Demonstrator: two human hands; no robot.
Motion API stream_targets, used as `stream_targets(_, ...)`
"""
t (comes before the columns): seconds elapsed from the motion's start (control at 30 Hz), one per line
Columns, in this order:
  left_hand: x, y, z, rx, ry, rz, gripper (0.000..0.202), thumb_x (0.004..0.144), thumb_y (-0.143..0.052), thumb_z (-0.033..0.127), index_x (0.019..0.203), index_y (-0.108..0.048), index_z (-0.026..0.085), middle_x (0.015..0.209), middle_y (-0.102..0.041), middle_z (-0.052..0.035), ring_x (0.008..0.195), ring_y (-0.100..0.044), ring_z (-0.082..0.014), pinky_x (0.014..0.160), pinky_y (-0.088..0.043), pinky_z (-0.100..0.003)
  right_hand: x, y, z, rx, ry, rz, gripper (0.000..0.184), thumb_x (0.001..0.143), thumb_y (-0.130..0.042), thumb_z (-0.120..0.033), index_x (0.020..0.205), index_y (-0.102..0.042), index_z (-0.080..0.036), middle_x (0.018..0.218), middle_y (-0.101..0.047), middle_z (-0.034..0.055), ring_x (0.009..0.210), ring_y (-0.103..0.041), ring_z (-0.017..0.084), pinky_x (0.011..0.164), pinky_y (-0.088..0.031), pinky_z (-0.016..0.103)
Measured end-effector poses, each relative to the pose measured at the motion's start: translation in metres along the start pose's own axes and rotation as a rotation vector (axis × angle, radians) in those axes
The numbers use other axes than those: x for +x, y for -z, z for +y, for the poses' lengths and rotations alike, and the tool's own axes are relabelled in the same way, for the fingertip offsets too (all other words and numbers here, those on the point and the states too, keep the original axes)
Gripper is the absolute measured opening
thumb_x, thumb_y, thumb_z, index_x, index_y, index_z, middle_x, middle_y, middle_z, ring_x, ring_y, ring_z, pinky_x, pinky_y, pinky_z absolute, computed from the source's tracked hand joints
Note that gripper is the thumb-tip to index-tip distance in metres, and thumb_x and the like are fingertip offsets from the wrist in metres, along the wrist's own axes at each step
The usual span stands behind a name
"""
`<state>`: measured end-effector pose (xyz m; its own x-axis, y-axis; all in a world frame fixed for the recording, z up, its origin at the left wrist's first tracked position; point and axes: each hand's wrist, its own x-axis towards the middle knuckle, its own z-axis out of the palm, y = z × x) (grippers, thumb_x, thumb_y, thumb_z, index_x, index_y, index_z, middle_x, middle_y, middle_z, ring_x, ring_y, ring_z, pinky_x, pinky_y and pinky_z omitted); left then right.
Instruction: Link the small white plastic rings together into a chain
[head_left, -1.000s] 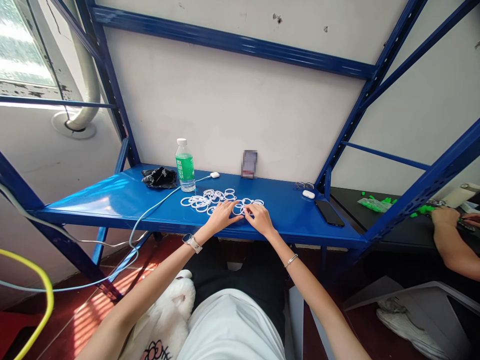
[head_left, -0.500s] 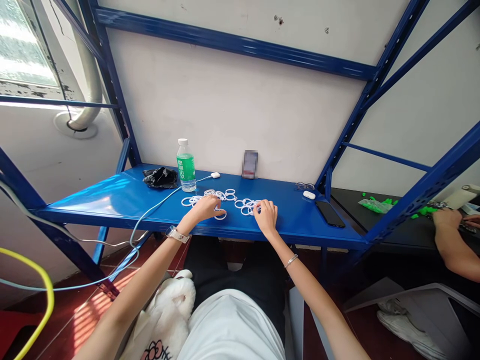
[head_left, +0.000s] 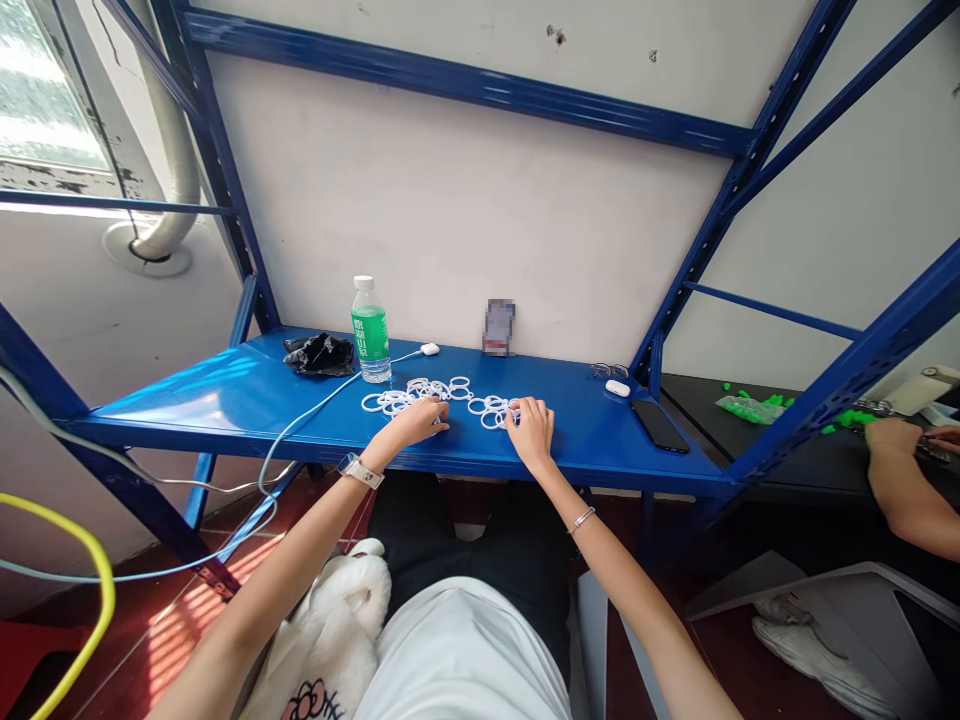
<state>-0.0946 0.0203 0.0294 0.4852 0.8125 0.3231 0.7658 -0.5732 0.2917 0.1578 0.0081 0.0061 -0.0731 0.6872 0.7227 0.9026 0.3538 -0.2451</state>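
One large group of rings point(head_left: 401, 401) lies just beyond your left hand point(head_left: 415, 424), spreading leftward; a small group point(head_left: 492, 409) lies between the hands, just left of your right hand point(head_left: 531, 432), the nearer one. Fingers on both are drawn together (whether either pinches a ring, I cannot tell); the right fingertips meet the small group's edge.

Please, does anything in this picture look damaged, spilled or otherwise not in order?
Yes. The wall has small dark spots near the top, which look like damage. On the black table at right, green pieces lie loose beside a clear bag, perhaps spilled. The white rings seem fine.
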Motion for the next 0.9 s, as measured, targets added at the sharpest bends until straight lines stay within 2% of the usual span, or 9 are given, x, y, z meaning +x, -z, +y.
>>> stream_targets(0.13,0.0,-0.003,0.001,-0.014,-0.005,0.047,0.021,0.086,-0.051,0.036,0.081,-0.061,0.019,0.084,-0.06,-0.0103,0.063,-0.059,-0.0214,0.061,-0.046,-0.033,0.0,0.0,-0.001,0.041,0.055,0.073,0.023,0.095,-0.042,-0.032,0.087,-0.06,-0.021,0.09,-0.064,0.0107,0.089,-0.053,0.027,0.078,-0.04,0.04)
stream_targets(0.2,0.0,-0.004,0.002,-0.019,-0.019,0.068,0.019,0.087,-0.046,0.029,0.083,-0.061,0.018,0.086,-0.059,-0.0115,0.064,-0.058,-0.0212,0.062,-0.046,-0.033,0.001,0.003,-0.003,0.061,0.078,0.067,0.02,0.094,-0.043,-0.029,0.089,-0.06,-0.021,0.092,-0.064,0.0107,0.091,-0.053,0.027,0.079,-0.041,0.04)
stream_targets(0.33,0.002,-0.001,0.01,-0.069,-0.055,0.098,0.026,0.09,-0.037,0.022,0.09,-0.062,0.016,0.091,-0.059,-0.0131,0.072,-0.058,-0.0222,0.067,-0.047,-0.035,0.002,0.01,-0.01,0.114,0.163,-0.026,0.016,0.091,-0.046,-0.023,0.099,-0.06,-0.02,0.102,-0.064,0.011,0.098,-0.055,0.027,0.081,-0.044,0.04)
stream_targets(0.47,0.005,0.001,0.023,-0.168,-0.089,0.128,0.031,0.092,-0.033,0.023,0.096,-0.063,0.017,0.093,-0.06,-0.0116,0.081,-0.058,-0.0218,0.073,-0.048,-0.034,0.002,0.017,-0.015,0.214,0.348,-0.131,0.022,0.092,-0.046,-0.022,0.109,-0.059,-0.022,0.108,-0.064,0.0087,0.105,-0.055,0.025,0.088,-0.045,0.04)
stream_targets(0.63,0.006,-0.005,0.039,-0.367,-0.1,0.173,0.028,0.092,-0.036,0.028,0.097,-0.061,0.017,0.09,-0.063,-0.0073,0.077,-0.058,-0.0176,0.071,-0.048,-0.031,0.001,0.018,-0.015,0.257,0.559,-0.261,0.027,0.092,-0.048,-0.024,0.117,-0.059,-0.026,0.109,-0.064,0.0066,0.103,-0.057,0.023,0.088,-0.047,0.038)
stream_targets(0.8,0.007,-0.018,0.045,-0.695,-0.038,0.096,0.034,0.09,-0.046,0.045,0.101,-0.059,0.016,0.077,-0.059,-0.0028,0.06,-0.053,-0.012,0.057,-0.044,-0.025,0.002,0.016,-0.014,0.243,0.637,-0.305,0.025,0.093,-0.048,-0.023,0.115,-0.06,-0.026,0.105,-0.064,0.007,0.099,-0.057,0.022,0.083,-0.049,0.036)
stream_targets(0.9,0.008,-0.022,0.046,-0.89,0.006,0.067,0.042,0.083,-0.056,0.053,0.101,-0.058,0.015,0.074,-0.056,-0.0007,0.058,-0.053,-0.0109,0.058,-0.045,-0.025,0.002,0.012,-0.012,0.247,0.65,-0.279,0.018,0.093,-0.052,-0.023,0.106,-0.064,-0.022,0.099,-0.064,0.0073,0.094,-0.058,0.022,0.08,-0.049,0.035)
